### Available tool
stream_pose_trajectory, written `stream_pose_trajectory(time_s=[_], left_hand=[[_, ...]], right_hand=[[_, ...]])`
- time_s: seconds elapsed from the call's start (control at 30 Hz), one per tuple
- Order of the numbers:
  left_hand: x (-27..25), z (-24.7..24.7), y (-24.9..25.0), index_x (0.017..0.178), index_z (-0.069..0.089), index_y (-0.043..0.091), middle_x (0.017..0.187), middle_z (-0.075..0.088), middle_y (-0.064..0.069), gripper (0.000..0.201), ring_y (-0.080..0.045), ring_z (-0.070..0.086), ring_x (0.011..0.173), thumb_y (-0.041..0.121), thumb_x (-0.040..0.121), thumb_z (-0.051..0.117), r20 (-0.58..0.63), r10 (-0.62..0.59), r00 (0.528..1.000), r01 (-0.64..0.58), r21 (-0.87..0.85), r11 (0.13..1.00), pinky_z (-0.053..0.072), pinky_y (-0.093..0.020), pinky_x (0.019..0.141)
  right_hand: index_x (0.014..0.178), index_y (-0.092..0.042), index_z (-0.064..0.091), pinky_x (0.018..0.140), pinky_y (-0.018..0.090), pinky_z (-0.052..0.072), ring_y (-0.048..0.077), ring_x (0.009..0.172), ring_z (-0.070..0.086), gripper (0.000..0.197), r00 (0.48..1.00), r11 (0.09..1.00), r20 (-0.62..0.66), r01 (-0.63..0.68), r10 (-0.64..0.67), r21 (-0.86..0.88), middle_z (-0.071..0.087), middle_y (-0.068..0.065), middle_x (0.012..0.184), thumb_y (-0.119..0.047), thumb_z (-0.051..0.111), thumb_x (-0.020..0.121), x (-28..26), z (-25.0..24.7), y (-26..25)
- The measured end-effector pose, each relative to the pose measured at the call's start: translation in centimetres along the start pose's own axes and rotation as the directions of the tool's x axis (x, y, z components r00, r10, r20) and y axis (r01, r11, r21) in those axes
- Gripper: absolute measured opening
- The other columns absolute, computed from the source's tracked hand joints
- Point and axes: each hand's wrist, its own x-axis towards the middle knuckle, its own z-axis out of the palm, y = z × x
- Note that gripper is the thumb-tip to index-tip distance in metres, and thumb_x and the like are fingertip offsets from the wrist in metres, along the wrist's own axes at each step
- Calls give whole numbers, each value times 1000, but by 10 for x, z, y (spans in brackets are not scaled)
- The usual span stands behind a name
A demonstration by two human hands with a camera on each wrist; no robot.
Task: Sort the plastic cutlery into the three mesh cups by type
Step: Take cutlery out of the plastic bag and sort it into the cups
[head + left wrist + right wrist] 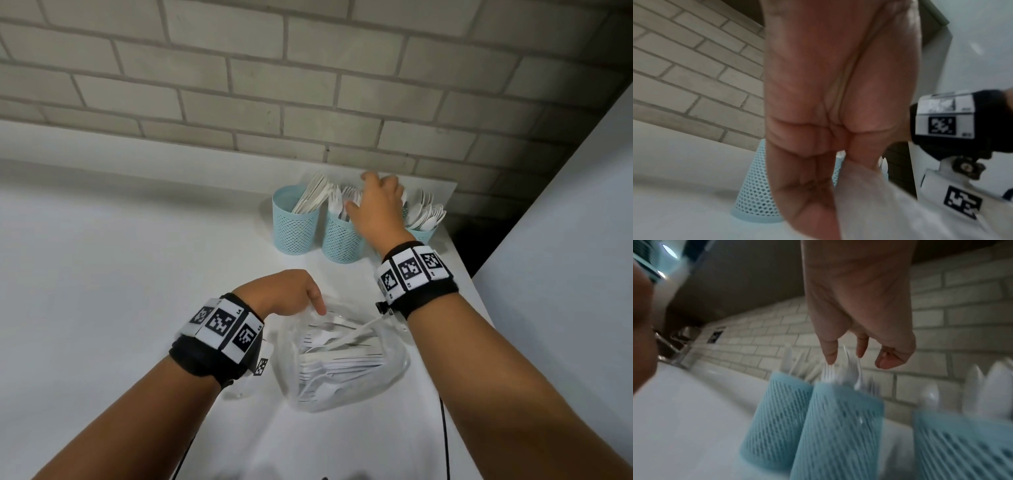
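Three light-blue mesh cups stand in a row at the back right of the white table [137, 274]. The left cup [296, 226] holds knives, the middle cup [342, 240] holds forks, the right cup [424, 234] holds spoons. My right hand [375, 197] hovers over the fork cup [838, 426], its fingers [830, 353] hanging loose above the fork tines [829, 373] and gripping nothing. A clear plastic bag [342, 363] of white cutlery lies near me. My left hand [315, 305] pinches the bag's upper edge [869, 194].
A grey brick wall [308, 85] runs right behind the cups. The table's right edge [462, 274] borders a dark gap and a white panel [565, 222]. A thin black cable [444, 428] hangs by my right forearm. Bare tabletop stretches to the left.
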Motion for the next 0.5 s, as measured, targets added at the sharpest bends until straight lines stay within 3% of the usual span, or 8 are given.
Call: stream_pose_trajectory(time_s=[0.07, 0.13, 0.17, 0.2, 0.23, 0.27, 0.37, 0.5], left_hand=[[-2, 3, 2, 117, 65, 16, 133, 55, -2, 35, -19, 51, 121, 4, 92, 45, 5, -18, 1000, 18, 40, 999, 39, -28, 103], [-5, 5, 4, 126, 58, 14, 133, 54, -2, 35, -18, 50, 121, 18, 91, 56, 0, -29, 1000, 29, 80, 996, 37, -25, 99], [-7, 7, 6, 127, 56, 14, 132, 54, -2, 39, -18, 50, 121, 22, 89, 59, -7, -34, 999, 35, 89, 995, 37, -24, 97], [-8, 9, 7, 127, 56, 14, 131, 55, -2, 42, -19, 51, 119, 23, 87, 62, -17, -35, 999, 37, 92, 995, 37, -24, 94], [-9, 11, 9, 126, 57, 14, 129, 57, -2, 42, -20, 52, 117, 21, 85, 64, -28, -35, 999, 38, 97, 995, 39, -24, 92], [-10, 13, 10, 125, 58, 14, 127, 59, -2, 43, -20, 54, 115, 19, 84, 66, -38, -39, 999, 43, 105, 994, 40, -24, 90], [-12, 16, 11, 130, 53, 15, 130, 56, -4, 51, -21, 52, 117, 12, 81, 68, -57, -56, 997, 64, 146, 987, 39, -26, 92], [-18, 17, 10, 137, 45, 17, 140, 46, -3, 62, -21, 43, 127, 8, 79, 68, -70, -55, 996, 66, 170, 983, 33, -27, 101]], right_hand=[[109, -7, 57, 86, 32, 40, 28, 111, 48, 22, 996, 996, -36, 86, -85, 38, 54, 13, 118, -12, 55, 89, -17, -22, -11], [86, -8, 65, 69, 25, 42, 21, 90, 61, 11, 960, 982, 209, 178, -187, 65, 66, 7, 96, -6, 54, 85, -40, -40, -17], [81, -12, 66, 64, 23, 41, 16, 82, 61, 11, 883, 979, 424, 195, -199, 54, 68, 2, 89, -6, 58, 84, -54, -45, -20], [82, -16, 69, 59, 22, 41, 13, 78, 61, 9, 770, 976, 613, 218, -178, 10, 68, -2, 86, -9, 63, 82, -68, -46, -22], [86, -18, 71, 58, 22, 42, 13, 78, 60, 9, 669, 961, 728, 270, -150, -50, 68, -3, 87, -12, 67, 80, -81, -42, -23], [92, -17, 72, 61, 22, 44, 15, 80, 61, 14, 609, 940, 783, 326, -126, -102, 68, -2, 89, -14, 71, 78, -92, -34, -23], [105, -9, 64, 73, 30, 47, 24, 88, 61, 34, 595, 914, 800, 360, -70, -188, 64, 4, 95, -17, 76, 74, -114, -10, -20], [96, -12, 54, 58, 26, 40, 21, 81, 54, 31, 583, 900, 811, 378, -47, -219, 56, 3, 91, -24, 74, 76, -127, -1, -13]])
